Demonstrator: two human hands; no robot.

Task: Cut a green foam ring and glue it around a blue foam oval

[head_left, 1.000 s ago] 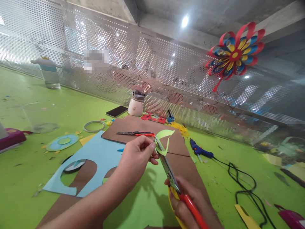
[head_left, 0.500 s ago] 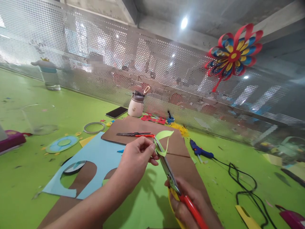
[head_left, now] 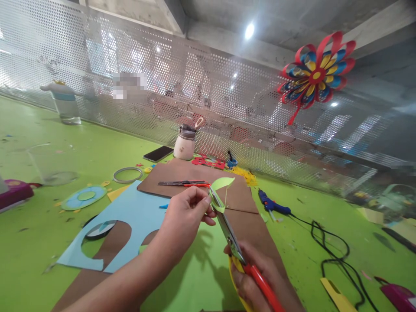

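My left hand (head_left: pixel 185 216) pinches a small light-green paper piece (head_left: pixel 221 190) above the table. My right hand (head_left: pixel 256 281) is wrapped round the red and yellow handles of a pair of scissors (head_left: pixel 229 232). The steel blades point up and away, and their tips meet the green paper beside my left fingertips. Both hands hover over a brown cardboard sheet (head_left: pixel 191 173) and a light-blue paper sheet (head_left: pixel 130 212) with round holes cut out of it.
A second pair of scissors (head_left: pixel 183 183) lies on the cardboard. Behind it stand a cream bottle (head_left: pixel 185 143) and a phone (head_left: pixel 158 153). A blue glue gun (head_left: pixel 271 206) with black cable (head_left: pixel 328 247) lies to the right. A perforated metal screen (head_left: pixel 227 95) carries a paper flower (head_left: pixel 316 73).
The hands, scissors and green paper have hardly moved. Only the view has shifted slightly.
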